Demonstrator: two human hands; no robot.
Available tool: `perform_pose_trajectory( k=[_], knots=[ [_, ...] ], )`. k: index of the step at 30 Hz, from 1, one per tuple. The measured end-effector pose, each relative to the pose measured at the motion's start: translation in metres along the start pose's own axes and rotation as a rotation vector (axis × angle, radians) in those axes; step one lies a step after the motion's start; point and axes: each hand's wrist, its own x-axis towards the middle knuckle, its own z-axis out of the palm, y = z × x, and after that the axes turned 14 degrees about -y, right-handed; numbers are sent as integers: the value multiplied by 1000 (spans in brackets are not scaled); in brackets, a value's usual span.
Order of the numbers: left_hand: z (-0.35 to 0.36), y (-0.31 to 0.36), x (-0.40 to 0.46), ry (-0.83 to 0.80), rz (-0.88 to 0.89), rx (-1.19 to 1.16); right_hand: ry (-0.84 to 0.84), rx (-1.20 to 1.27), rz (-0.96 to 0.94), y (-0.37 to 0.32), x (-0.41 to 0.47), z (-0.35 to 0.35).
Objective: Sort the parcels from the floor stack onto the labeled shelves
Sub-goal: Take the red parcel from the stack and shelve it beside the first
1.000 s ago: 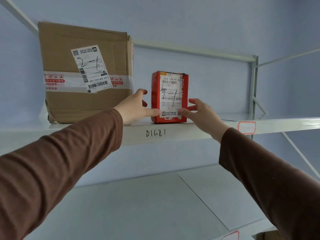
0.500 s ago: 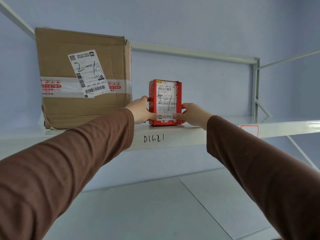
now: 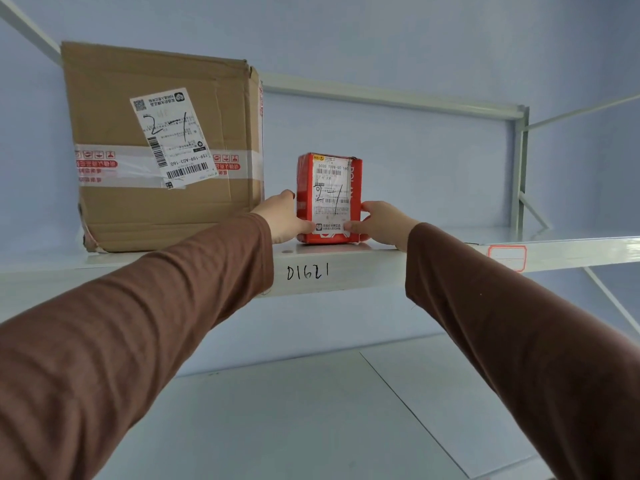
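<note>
A small red parcel (image 3: pixel 329 188) with a white label marked "2-1" stands upright on the white shelf (image 3: pixel 346 271), whose front edge reads "D1621". My left hand (image 3: pixel 282 218) grips the parcel's left side, thumb across its lower front. My right hand (image 3: pixel 379 221) holds the right side, thumb on the label's lower corner. To the left on the same shelf stands a large brown cardboard box (image 3: pixel 162 147), also labelled "2-1" and taped across the middle.
A red-bordered blank label (image 3: pixel 506 257) is stuck on the shelf edge at the right. A shelf upright (image 3: pixel 518 168) rises at the right. Below lies a lower white shelf board (image 3: pixel 311 420). A pale blue wall is behind.
Both hands have slid the red parcel further back onto the shelf and closed more firmly around its sides; my arms reach further forward than before.
</note>
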Motion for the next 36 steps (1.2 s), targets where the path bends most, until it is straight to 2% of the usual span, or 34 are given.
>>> perform_pose_trajectory(
  k=[7,21,25,31,36],
  knots=[
    [-2,3,-6,54,11,5,28,17,12,0,-2,-2],
    [0,7,-26,132,57,18,110,-130,39,2,-30,-6],
    [7,10,-39,261,147,36,186,-142,-2,1,-50,-1],
    [26,26,-53,436,368,262,414,-329,-31,3,-103,10],
    [55,47,-72,351,540,299,520,-522,88,7,-179,23]
  ],
)
